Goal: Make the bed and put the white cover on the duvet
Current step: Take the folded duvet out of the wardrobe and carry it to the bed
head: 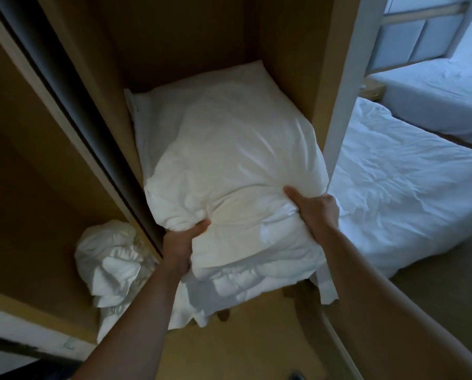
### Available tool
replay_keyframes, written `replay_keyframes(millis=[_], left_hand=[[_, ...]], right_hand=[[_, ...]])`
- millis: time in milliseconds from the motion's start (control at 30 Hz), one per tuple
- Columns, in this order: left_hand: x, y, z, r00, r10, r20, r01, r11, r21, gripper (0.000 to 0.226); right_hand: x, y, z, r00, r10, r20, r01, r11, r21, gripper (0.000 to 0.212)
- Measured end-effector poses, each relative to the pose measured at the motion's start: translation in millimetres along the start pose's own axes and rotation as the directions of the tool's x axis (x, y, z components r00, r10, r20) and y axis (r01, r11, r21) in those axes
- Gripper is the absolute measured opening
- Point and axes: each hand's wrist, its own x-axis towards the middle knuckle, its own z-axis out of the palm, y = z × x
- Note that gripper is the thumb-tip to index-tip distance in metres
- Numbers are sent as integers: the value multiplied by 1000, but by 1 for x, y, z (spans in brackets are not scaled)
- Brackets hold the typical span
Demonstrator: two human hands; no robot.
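Note:
A thick white folded duvet lies on a wooden wardrobe shelf, its near end sticking out past the shelf's front. My left hand grips its lower left corner. My right hand grips its right edge, thumb on top. Thin white fabric hangs in folds beneath the bundle. To the right, a bed with a wrinkled white sheet stands uncovered.
A crumpled white bundle of linen lies low in the left wardrobe compartment, behind a dark sliding-door rail. The wardrobe's pale side panel stands between shelf and bed. A second white bed and padded headboard are at far right.

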Motion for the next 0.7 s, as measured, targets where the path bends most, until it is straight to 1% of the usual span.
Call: replay_keyframes(millis=[33,67,100,167,200,233,267,333,433,500,567,600,667,700], left_hand=[[-7,-1,-4,999,1,53,-1,1000,1,35],[-14,-2,-10,995,10,94,-9,1000,-5,38],[-21,-2,-16,991,29,127,-27,999,-22,49],[-33,-5,-26,983,47,179,-35,997,-66,77],[-41,-5,-29,979,41,199,-25,996,-82,84],[-48,-6,-33,974,42,224,-21,995,-95,86],[-55,-8,-35,966,39,256,-15,996,-93,84],[-73,-12,-39,948,18,317,7,997,-79,74],[-102,-21,-42,937,43,347,-8,995,-102,48],[-123,-27,-42,934,82,347,-43,992,-119,32],[-144,-35,-41,928,94,360,-46,989,-139,29],[-155,-38,-41,929,74,363,-27,991,-132,29],[-175,-48,-41,929,57,366,-8,991,-134,34],[-186,-53,-39,928,56,369,-7,991,-134,41]], right_hand=[[-12,1,-5,1000,-3,-20,3,1000,11,96],[-25,2,-9,999,-5,-40,6,1000,20,96],[-39,3,-13,998,-4,-59,6,999,35,97],[-66,6,-23,995,7,-102,2,996,90,96],[-79,6,-28,992,20,-123,-6,993,117,94],[-92,6,-34,989,34,-140,-15,990,139,92],[-103,7,-40,987,44,-156,-20,988,152,90],[-122,10,-54,981,32,-193,-2,988,153,88],[-149,14,-79,969,-9,-249,39,993,115,82],[-165,17,-95,962,-36,-272,61,994,87,83],[-181,21,-112,954,-64,-292,89,993,74,84],[-188,23,-122,950,-79,-304,104,992,68,82],[-202,26,-142,945,-103,-312,128,990,64,77],[-209,29,-153,942,-114,-315,140,988,60,74]])
